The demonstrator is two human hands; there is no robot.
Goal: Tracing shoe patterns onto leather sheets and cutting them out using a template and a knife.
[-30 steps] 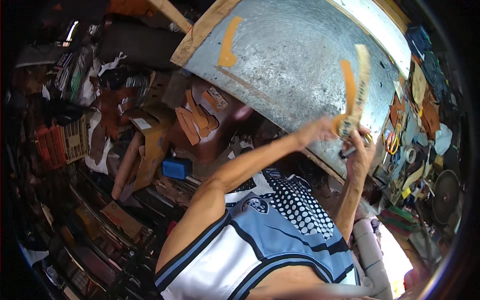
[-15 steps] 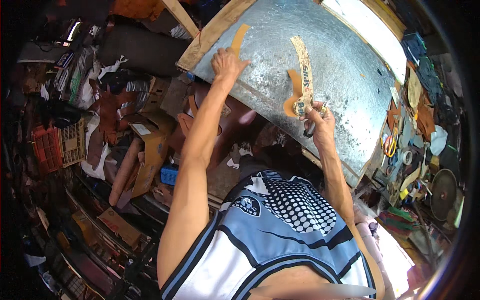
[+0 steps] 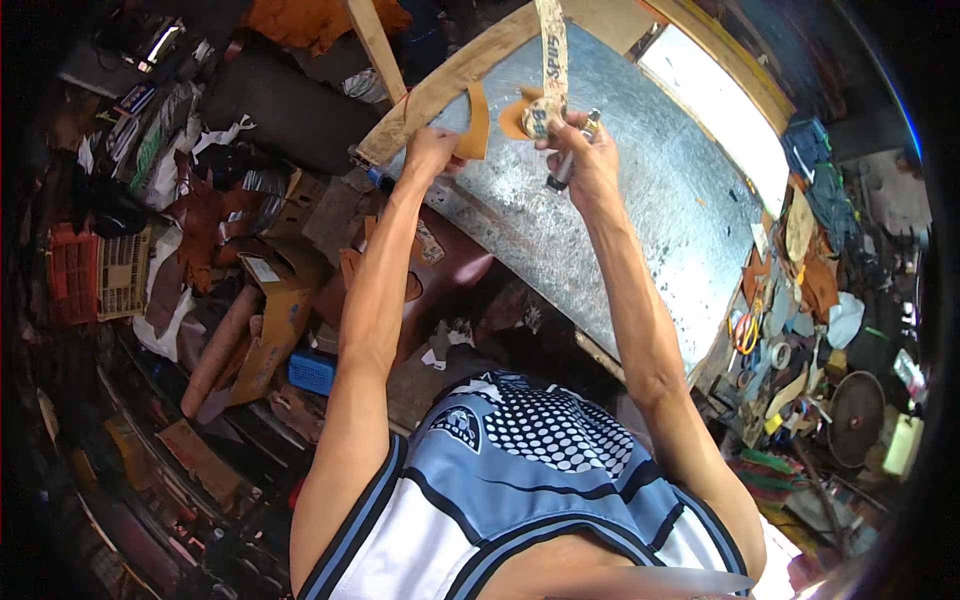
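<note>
My left hand (image 3: 432, 152), closed, pinches the lower end of a curved tan leather strip (image 3: 476, 128) at the left side of a metal-topped table (image 3: 640, 180). In my right hand (image 3: 590, 165) is a curved template (image 3: 555, 60), pale and stained with printing on it, its long arm pointing away from me. Behind the template's round end shows another tan leather piece (image 3: 515, 118). The same hand also grips a slim silver-and-black tool (image 3: 567, 165); whether it is a pen or a knife I cannot tell.
A wooden rail (image 3: 440, 85) borders the table's left edge. Scissors with yellow handles (image 3: 745, 333) and tape rolls (image 3: 780, 353) hang or lie among clutter at the right. On the left are a cardboard box (image 3: 275, 320), crates (image 3: 122, 275) and a blue basket (image 3: 311, 371).
My left hand has picked up the tan strip's end and drawn it nearer. My right hand has moved left and farther away, carrying the template, tan piece and tool.
</note>
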